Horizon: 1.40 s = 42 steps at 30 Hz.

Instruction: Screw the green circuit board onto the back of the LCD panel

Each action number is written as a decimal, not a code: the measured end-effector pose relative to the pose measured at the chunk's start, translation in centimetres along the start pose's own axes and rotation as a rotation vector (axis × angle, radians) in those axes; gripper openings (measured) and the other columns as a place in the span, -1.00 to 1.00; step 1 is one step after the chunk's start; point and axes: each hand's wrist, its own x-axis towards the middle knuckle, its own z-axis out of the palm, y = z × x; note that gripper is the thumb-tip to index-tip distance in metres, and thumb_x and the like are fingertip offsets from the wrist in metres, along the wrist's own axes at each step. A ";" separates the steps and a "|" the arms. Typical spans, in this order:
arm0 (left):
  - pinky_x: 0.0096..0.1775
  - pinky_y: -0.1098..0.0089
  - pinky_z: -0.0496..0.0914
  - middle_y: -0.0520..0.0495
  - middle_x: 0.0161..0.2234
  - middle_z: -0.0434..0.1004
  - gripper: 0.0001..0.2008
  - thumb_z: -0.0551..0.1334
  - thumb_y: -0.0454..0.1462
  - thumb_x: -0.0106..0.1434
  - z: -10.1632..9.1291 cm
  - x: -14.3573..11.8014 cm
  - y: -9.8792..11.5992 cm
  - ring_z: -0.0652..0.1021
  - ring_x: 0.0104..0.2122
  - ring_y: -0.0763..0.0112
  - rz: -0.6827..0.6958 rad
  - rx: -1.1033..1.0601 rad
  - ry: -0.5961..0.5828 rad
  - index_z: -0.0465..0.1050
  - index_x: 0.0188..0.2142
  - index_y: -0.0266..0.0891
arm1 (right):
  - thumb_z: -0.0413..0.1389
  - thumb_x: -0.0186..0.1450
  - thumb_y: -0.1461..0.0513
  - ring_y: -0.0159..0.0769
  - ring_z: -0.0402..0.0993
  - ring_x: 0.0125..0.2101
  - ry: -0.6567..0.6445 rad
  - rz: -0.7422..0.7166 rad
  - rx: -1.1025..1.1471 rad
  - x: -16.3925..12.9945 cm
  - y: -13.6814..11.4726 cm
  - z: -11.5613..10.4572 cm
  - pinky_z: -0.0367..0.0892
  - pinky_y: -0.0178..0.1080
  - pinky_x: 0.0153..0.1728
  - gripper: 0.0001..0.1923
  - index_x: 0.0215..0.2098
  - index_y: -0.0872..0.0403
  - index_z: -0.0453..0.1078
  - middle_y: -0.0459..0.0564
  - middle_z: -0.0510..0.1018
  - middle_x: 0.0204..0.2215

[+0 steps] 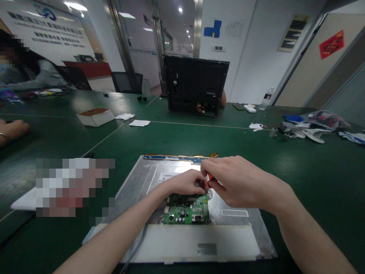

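A silver LCD panel lies back side up on the table in front of me. On its middle sits a green circuit board with connectors and capacitors. My right hand is closed around a screwdriver with an orange and black handle, above the board's far right corner. Its shaft is mostly hidden by my fingers. My left hand reaches to the same corner, with fingers bent together near the screwdriver. What they pinch is hidden. A blue circuit strip runs along the panel's far edge. A grey cable trails off the near side.
A black monitor housing stands upright across the green table, a person partly behind it. An open cardboard box and papers lie left of it. Bags and tools lie right, near a bottle. Another person's hand rests at left.
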 end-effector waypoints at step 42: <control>-0.32 0.48 0.33 0.05 -0.46 0.52 -0.87 0.22 -0.47 0.05 -0.3 0.3 0.3 0.49 -0.40 0.40 0.063 -0.021 -0.019 0.49 -0.43 -0.28 | 0.04 0.32 0.16 -0.30 0.41 -0.46 0.063 0.100 -0.068 0.5 0.5 0.5 -0.05 -0.29 -0.55 -0.86 -0.20 0.05 0.24 -0.05 0.51 -0.37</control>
